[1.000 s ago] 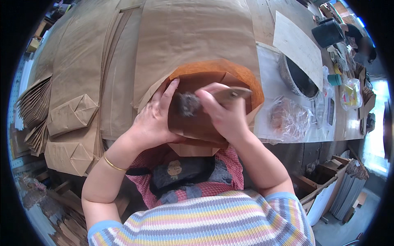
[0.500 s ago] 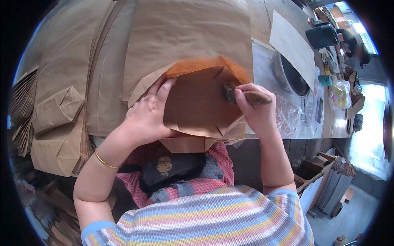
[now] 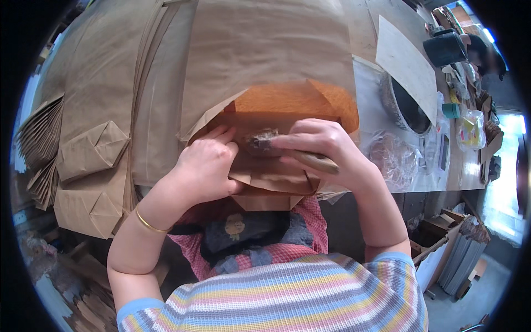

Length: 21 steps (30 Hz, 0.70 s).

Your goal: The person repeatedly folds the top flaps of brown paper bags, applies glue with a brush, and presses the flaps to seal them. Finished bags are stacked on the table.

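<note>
A large brown paper bag point(image 3: 271, 50) lies before me, its near end opened into a folded mouth with an orange inner side point(image 3: 287, 97) showing. My left hand point(image 3: 207, 163) grips the left edge of that mouth, fingers curled over the paper and thumb by the near flap. In my right hand point(image 3: 326, 144) is a brush point(image 3: 312, 161) with a wooden handle. Its dark, pale-tipped bristles point(image 3: 263, 139) are over the inside of the mouth, blurred; whether they touch the paper I cannot tell.
Stacked brown bags with folded bottoms point(image 3: 94, 152) lie at the left. To the right are a dark round basin point(image 3: 406, 105) partly under a pale board point(image 3: 404, 66), crumpled clear plastic point(image 3: 392, 160) and a green cup point(image 3: 451, 110). Cardboard boxes point(image 3: 434, 232) stand below the table's right side.
My right hand has swept the brush leftward across the bag's mouth, from its right side toward my left hand. My left fingers have curled more. The whole view has shifted slightly.
</note>
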### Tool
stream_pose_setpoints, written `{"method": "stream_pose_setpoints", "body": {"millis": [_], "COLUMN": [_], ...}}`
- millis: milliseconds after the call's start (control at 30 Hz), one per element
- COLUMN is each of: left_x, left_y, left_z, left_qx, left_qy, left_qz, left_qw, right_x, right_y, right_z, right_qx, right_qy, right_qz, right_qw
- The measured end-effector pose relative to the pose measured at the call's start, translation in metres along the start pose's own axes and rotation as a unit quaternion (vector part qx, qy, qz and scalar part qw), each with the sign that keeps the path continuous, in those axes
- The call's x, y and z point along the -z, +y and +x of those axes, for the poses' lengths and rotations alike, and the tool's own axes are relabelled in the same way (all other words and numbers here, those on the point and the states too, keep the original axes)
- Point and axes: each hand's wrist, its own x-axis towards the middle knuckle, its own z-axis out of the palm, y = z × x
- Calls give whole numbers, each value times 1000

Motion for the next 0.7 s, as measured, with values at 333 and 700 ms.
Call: {"method": "stream_pose_setpoints", "body": {"millis": [333,700], "left_x": [6,-24], "left_y": [-1,-29], "left_z": [22,56], "left_qx": [129,197], "left_qy": [71,137], "left_qz": [-167,-164], "left_qw": [975,957], "right_x": [16,-73], "right_y": [-29,-12], "right_z": [-40,6], "right_qx": [-252,-290], "right_qy": [373,271], "right_qz": [133,257], "right_qw": [883,881]}}
